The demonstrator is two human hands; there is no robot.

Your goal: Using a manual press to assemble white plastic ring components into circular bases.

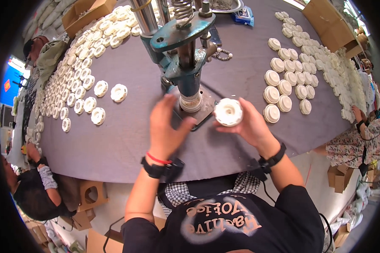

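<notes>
My right hand (256, 130) grips a white round plastic cap (229, 112) with a notched rim and a hole in its middle. The cap is tilted so its face shows, just right of the press base. To the left of the press, my left hand (168, 128) is open, with thumb and fingers apart and nothing seen between them. In front of me stands a blue-green press (181, 59) with a spring and steel columns. Beneath its ram sits a white round part (191, 104) on the metal base plate (207, 107); the ram hides its top.
Many white notched rings (88, 82) cover the table's left side. At the right lie many white stepped caps (278, 90). Cardboard boxes (329, 23), a beaded bracelet (222, 54) and a blue packet (243, 17) are farther back. Other people sit at both sides.
</notes>
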